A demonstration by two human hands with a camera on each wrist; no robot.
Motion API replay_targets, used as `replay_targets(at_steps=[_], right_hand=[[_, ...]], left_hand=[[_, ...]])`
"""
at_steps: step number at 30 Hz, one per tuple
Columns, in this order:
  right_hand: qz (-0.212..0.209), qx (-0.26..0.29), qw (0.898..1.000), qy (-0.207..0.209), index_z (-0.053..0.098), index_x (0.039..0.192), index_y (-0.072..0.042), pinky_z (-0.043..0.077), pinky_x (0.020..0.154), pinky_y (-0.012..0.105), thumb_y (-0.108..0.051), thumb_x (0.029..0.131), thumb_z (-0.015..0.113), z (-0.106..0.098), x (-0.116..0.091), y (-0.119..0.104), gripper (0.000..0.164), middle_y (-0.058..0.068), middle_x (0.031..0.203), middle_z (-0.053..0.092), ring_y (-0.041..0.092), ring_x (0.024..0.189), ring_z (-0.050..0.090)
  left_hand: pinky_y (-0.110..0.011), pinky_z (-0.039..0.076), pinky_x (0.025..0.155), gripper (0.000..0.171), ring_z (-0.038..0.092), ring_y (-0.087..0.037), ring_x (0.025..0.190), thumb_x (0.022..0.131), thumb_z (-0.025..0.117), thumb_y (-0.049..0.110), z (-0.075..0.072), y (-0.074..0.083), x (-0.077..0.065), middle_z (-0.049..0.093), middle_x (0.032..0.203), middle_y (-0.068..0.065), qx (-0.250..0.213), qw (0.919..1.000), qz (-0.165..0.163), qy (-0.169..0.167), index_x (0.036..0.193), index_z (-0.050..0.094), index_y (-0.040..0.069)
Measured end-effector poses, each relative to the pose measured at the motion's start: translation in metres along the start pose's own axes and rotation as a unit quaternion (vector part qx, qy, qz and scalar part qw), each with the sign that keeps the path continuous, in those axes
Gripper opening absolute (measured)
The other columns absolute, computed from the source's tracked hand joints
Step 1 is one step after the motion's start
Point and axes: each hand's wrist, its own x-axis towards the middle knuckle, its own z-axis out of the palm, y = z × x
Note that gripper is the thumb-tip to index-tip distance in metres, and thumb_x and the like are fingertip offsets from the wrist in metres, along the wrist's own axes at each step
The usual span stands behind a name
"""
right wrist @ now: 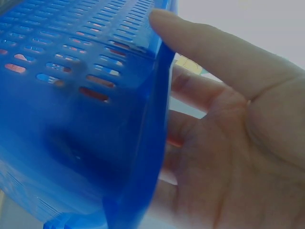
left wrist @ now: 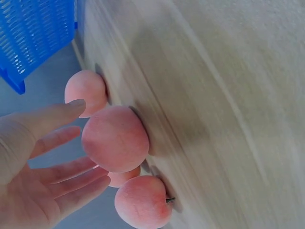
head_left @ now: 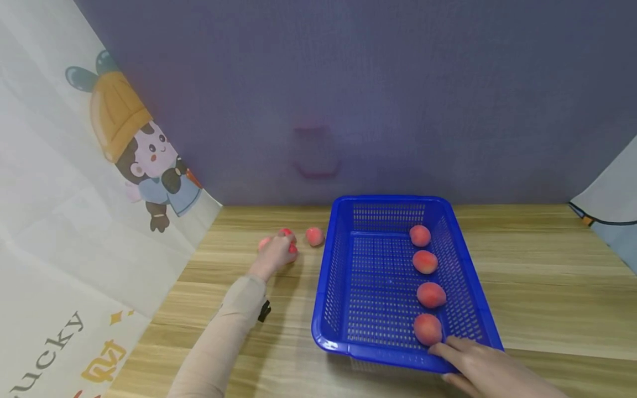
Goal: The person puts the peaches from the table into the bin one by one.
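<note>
My left hand point(head_left: 276, 255) reaches to a group of pink-red peaches on the table, left of a blue plastic basket point(head_left: 322, 298). In the left wrist view its fingers and thumb are spread beside the nearest peach point(left wrist: 116, 138), the thumb tip overlapping a peach behind point(left wrist: 86, 90). Another peach point(left wrist: 143, 202), with a short stem, lies below the fingertips. My right hand point(head_left: 485, 367) holds the basket's near right corner, thumb on the outer side and fingers over the rim point(right wrist: 152, 138). Several peaches point(head_left: 425, 262) lie in a row along the basket's right side.
The wood-grain table point(head_left: 542, 287) meets a grey-purple panel point(head_left: 398, 99) at the back. A white printed sheet point(head_left: 64, 221) stands along the left. A dark cable point(head_left: 609, 223) runs at the far right. One peach point(head_left: 314, 236) sits close to the basket's left wall.
</note>
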Motion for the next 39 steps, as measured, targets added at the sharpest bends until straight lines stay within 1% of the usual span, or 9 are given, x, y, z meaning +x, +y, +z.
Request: replay_targets(at_steps=[9, 18, 21, 25, 28, 34, 37, 39], right_hand=[[-0.003, -0.003, 1.000, 0.003, 0.055, 0.105, -0.017, 0.049, 0.060, 0.033, -0.032, 0.084, 0.057, 0.000, 0.000, 0.000, 0.026, -0.014, 0.088, 0.051, 0.003, 0.075, 0.051], [0.004, 0.006, 1.000, -0.005, 0.055, 0.106, -0.017, 0.049, 0.060, 0.033, -0.033, 0.084, 0.056, 0.000, 0.000, 0.000, 0.027, -0.016, 0.088, 0.050, 0.003, 0.075, 0.050], [0.002, 0.002, 1.000, -0.002, 0.055, 0.106, -0.017, 0.049, 0.060, 0.033, -0.033, 0.084, 0.056, 0.000, 0.000, 0.000, 0.027, -0.016, 0.088, 0.050, 0.003, 0.075, 0.051], [-0.011, -0.009, 1.000, 0.011, 0.055, 0.105, -0.017, 0.049, 0.059, 0.032, -0.032, 0.084, 0.057, 0.000, 0.000, 0.000, 0.026, -0.016, 0.087, 0.049, 0.002, 0.074, 0.050], [-0.009, -0.009, 1.000, 0.011, 0.055, 0.105, -0.017, 0.049, 0.059, 0.032, -0.032, 0.084, 0.057, 0.000, 0.000, 0.000, 0.026, -0.017, 0.087, 0.049, 0.002, 0.074, 0.050], [0.000, -0.010, 1.000, 0.005, 0.055, 0.105, -0.017, 0.049, 0.060, 0.033, -0.033, 0.084, 0.057, 0.000, 0.000, -0.001, 0.027, -0.015, 0.088, 0.051, 0.003, 0.075, 0.051], [0.007, -0.003, 1.000, -0.003, 0.055, 0.106, -0.017, 0.049, 0.061, 0.034, -0.033, 0.084, 0.056, 0.000, 0.000, 0.000, 0.027, -0.014, 0.088, 0.051, 0.004, 0.075, 0.051], [0.009, 0.001, 1.000, -0.007, 0.055, 0.106, -0.017, 0.049, 0.060, 0.034, -0.034, 0.084, 0.055, 0.000, 0.000, 0.000, 0.028, -0.014, 0.088, 0.051, 0.003, 0.075, 0.051]], left_hand=[[-0.031, 0.047, 0.062, 0.019, 0.055, -0.020, 0.068, 0.077, 0.061, 0.008, 0.009, -0.004, 0.001, 0.060, 0.082, -0.011, 0.003, 1.0000, 0.003, -0.003, 0.095, 0.061, 0.000], [-0.035, 0.048, 0.067, 0.025, 0.059, -0.025, 0.077, 0.077, 0.059, 0.005, 0.014, -0.007, 0.001, 0.063, 0.089, -0.015, 0.016, 0.9998, 0.011, 0.004, 0.101, 0.060, -0.001], [-0.035, 0.048, 0.068, 0.024, 0.060, -0.026, 0.078, 0.076, 0.060, 0.006, 0.015, -0.008, 0.002, 0.063, 0.089, -0.014, 0.023, 0.9996, 0.014, 0.005, 0.100, 0.060, -0.001], [-0.036, 0.049, 0.068, 0.024, 0.060, -0.028, 0.080, 0.076, 0.060, 0.006, 0.016, -0.007, 0.002, 0.063, 0.090, -0.014, 0.031, 0.9993, 0.019, 0.007, 0.099, 0.061, 0.000], [-0.037, 0.049, 0.067, 0.024, 0.060, -0.028, 0.081, 0.077, 0.061, 0.008, 0.015, -0.006, 0.003, 0.063, 0.091, -0.013, 0.034, 0.9992, 0.021, 0.004, 0.100, 0.060, 0.000], [-0.036, 0.049, 0.070, 0.025, 0.058, -0.026, 0.085, 0.080, 0.053, 0.004, 0.005, 0.004, 0.005, 0.061, 0.094, -0.013, 0.035, 0.9990, 0.026, -0.009, 0.103, 0.060, 0.000], [-0.037, 0.048, 0.071, 0.027, 0.057, -0.027, 0.088, 0.077, 0.054, 0.005, -0.002, 0.010, 0.006, 0.060, 0.096, -0.015, 0.050, 0.9980, 0.037, -0.008, 0.103, 0.061, 0.002], [-0.037, 0.048, 0.072, 0.028, 0.056, -0.028, 0.090, 0.076, 0.058, 0.006, -0.006, 0.014, 0.006, 0.060, 0.096, -0.015, 0.054, 0.9975, 0.045, -0.005, 0.104, 0.061, 0.002]])
